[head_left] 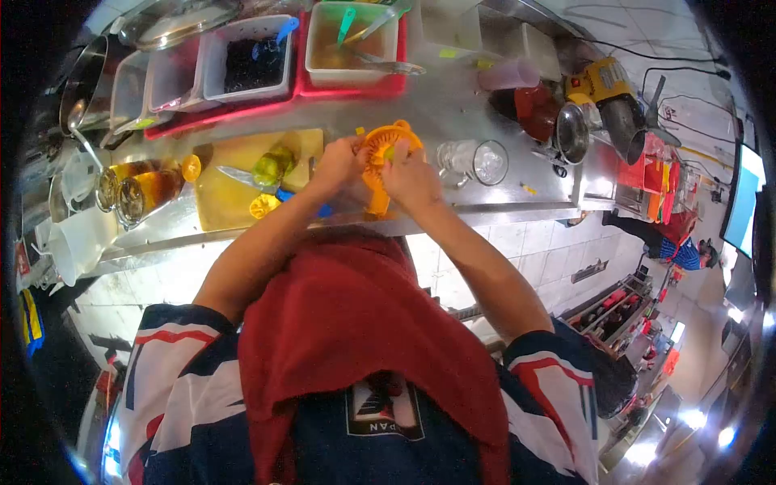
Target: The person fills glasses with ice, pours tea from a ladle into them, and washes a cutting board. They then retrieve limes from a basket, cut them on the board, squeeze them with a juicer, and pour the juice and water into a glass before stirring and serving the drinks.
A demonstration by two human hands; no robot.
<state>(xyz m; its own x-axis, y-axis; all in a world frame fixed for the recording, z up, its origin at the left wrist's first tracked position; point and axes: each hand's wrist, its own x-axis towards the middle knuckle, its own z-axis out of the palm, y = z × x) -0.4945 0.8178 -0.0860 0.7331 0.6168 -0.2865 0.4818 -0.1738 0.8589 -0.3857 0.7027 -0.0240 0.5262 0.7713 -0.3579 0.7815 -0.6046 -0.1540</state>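
An orange plastic citrus juicer [377, 198] stands on the steel counter in front of me. My left hand [339, 164] is closed on its left rim. My right hand [411, 178] is over the bowl, its fingers closed around a greenish-yellow citrus half [390, 152] pressed onto the juicer; the fingers hide most of the fruit. Left of the juicer lies a yellow cutting board [222, 212]. On it are a knife [238, 175], a clump of green citrus pieces [273, 165] and a yellow squeezed half [263, 206]. A glass mug with ice [488, 164] stands to the right.
Two glasses of dark drink [149, 194], one with an orange slice, and a white pitcher [81, 246] stand at left. Tubs [354, 77] with utensils sit on red trays at the back. A purple cup [509, 74] and yellow machine [598, 87] are at right. Another person [685, 254] is farther off.
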